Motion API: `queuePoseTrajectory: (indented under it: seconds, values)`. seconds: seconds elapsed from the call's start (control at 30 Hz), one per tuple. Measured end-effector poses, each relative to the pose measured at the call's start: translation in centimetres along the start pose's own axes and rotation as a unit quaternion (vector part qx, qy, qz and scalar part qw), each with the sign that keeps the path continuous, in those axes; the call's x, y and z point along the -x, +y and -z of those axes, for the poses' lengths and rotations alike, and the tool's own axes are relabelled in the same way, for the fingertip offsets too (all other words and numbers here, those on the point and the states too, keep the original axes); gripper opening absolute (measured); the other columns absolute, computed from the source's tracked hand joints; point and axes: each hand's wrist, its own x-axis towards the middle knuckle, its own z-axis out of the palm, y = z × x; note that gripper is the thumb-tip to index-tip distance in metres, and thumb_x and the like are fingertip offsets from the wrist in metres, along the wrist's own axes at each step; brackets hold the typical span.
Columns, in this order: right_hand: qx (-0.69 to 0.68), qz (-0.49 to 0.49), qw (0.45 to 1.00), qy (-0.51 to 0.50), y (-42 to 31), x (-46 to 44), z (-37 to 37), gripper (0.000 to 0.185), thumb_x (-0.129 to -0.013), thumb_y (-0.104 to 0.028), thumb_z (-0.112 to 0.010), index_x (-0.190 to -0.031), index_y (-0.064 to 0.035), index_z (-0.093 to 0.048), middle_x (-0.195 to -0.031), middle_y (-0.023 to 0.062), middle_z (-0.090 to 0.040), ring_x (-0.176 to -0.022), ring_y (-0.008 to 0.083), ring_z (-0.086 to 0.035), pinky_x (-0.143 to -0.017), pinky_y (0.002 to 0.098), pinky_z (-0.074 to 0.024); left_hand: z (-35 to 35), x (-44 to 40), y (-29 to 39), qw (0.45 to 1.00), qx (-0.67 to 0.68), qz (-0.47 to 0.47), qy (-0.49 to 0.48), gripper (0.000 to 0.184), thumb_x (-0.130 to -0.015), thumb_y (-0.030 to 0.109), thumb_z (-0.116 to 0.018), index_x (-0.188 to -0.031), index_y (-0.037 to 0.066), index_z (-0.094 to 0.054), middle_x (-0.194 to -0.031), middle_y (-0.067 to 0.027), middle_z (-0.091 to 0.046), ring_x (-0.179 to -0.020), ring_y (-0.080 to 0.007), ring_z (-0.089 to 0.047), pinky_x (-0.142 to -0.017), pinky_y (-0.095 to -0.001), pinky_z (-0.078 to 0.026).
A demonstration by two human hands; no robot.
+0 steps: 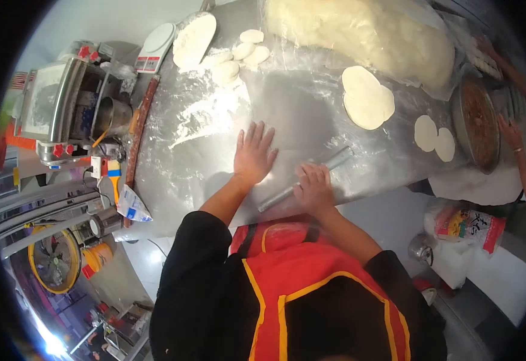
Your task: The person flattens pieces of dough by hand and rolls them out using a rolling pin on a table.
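Observation:
My left hand lies flat on the metal table, fingers spread, with nothing under it that I can see. My right hand is closed over a rolling pin that lies slantwise near the table's front edge. Loose flour is spread beyond my left hand. Farther back are several small flattened dough pieces and a large oval dough sheet. To the right lie overlapping dough rounds and two smaller dough rounds.
A big dough mass under plastic fills the back. At right, another person's hand is beside a bowl of brown filling. Along the left edge are a kitchen scale, a long brown stick and a brush.

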Motion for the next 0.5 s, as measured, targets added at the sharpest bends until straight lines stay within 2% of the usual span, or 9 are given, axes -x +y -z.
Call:
queuePoseTrajectory:
  seconds: [0.17,0.27,0.37,0.5]
  values:
    - [0.003,-0.001,1.0,-0.019,0.1,-0.2,0.1,0.05,-0.085,-0.031,-0.06,-0.128,-0.0066,-0.055,-0.129,0.0114,-0.053,-0.122,0.029,-0.047,-0.108,0.0524,-0.0326,1.0,-0.9,0.1,0.999,-0.022,0.019,-0.037,0.067,-0.09,0.05,-0.054,-0.147,0.019,-0.04,-0.156,-0.0134,-0.029,-0.146,-0.0355,-0.018,-0.116,-0.0592,-0.012]
    - [0.001,-0.002,1.0,-0.018,-0.1,-0.1,0.2,0.051,-0.085,-0.031,-0.06,-0.13,-0.0076,-0.054,-0.131,0.0105,-0.052,-0.123,0.0287,-0.047,-0.108,0.052,-0.0325,1.4,-1.3,0.3,0.997,-0.03,0.025,-0.066,0.07,-0.09,0.054,-0.052,-0.149,0.019,-0.038,-0.157,-0.0124,-0.026,-0.147,-0.0348,-0.016,-0.117,-0.0586,-0.011]
    - [-0.002,-0.006,1.0,-0.014,-0.2,-0.4,0.3,0.052,-0.084,-0.031,-0.06,-0.131,-0.0087,-0.054,-0.132,0.01,-0.052,-0.123,0.0286,-0.047,-0.108,0.0521,-0.0327,1.2,-1.3,0.1,0.998,-0.019,0.02,-0.05,0.069,-0.09,0.052,-0.053,-0.148,0.019,-0.039,-0.156,-0.0128,-0.029,-0.146,-0.0352,-0.02,-0.116,-0.0581,-0.012]
    - [-0.001,-0.014,1.0,-0.016,-0.3,-0.3,0.0,0.053,-0.082,-0.029,-0.062,-0.13,-0.0089,-0.054,-0.133,0.0106,-0.052,-0.122,0.0283,-0.048,-0.108,0.0528,-0.0324,0.9,-1.2,0.0,0.998,-0.029,0.013,-0.045,0.07,-0.09,0.053,-0.052,-0.15,0.019,-0.036,-0.157,-0.0119,-0.027,-0.147,-0.0346,-0.019,-0.117,-0.0576,-0.011]
